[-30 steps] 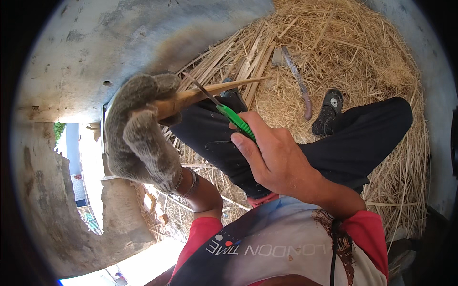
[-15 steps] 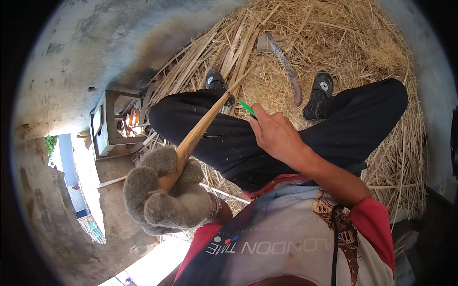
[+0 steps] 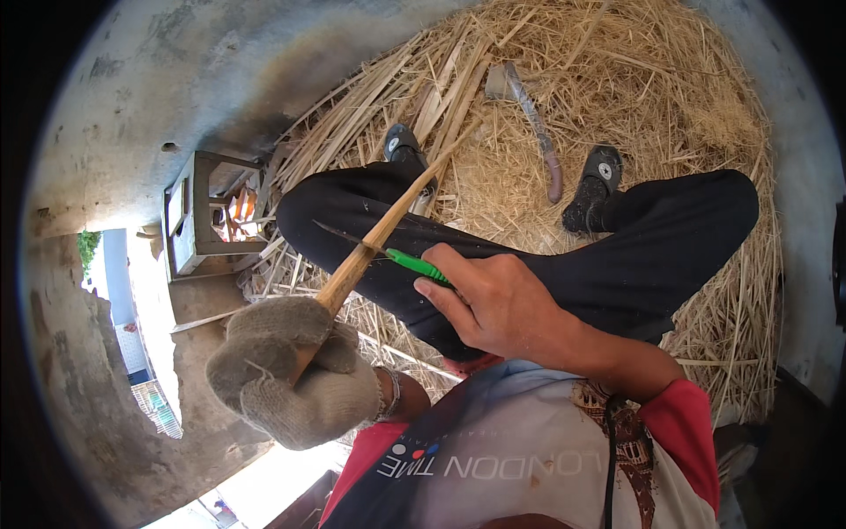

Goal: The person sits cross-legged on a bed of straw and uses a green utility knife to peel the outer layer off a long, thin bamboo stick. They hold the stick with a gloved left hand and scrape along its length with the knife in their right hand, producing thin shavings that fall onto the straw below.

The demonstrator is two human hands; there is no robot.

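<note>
Bamboo, or a cane much like it: a long tan stick (image 3: 374, 242) lies over the person's crossed legs, its long axis running from lower left to upper right, butt end in the gloved left hand (image 3: 295, 370) and thin tip pointing out toward the straw (image 3: 670, 97). That hand's grip is wrapped tight round the butt. The bare right hand (image 3: 502, 304) is closed on the green handle of a knife (image 3: 379, 251), whose dark blade lies across the stick near its middle, edge against the wood and pointing left. Judging from this, the blade could skid off the smooth stick and run toward the black trousers (image 3: 564, 256) just beneath, or toward the glove, if it is pressed too flat or the stick rolls. Farther out a sickle-like tool (image 3: 533, 119) lies on the straw between two sandals (image 3: 595, 181), and a small wooden stool (image 3: 198, 212) stands at the left by the wall.
</note>
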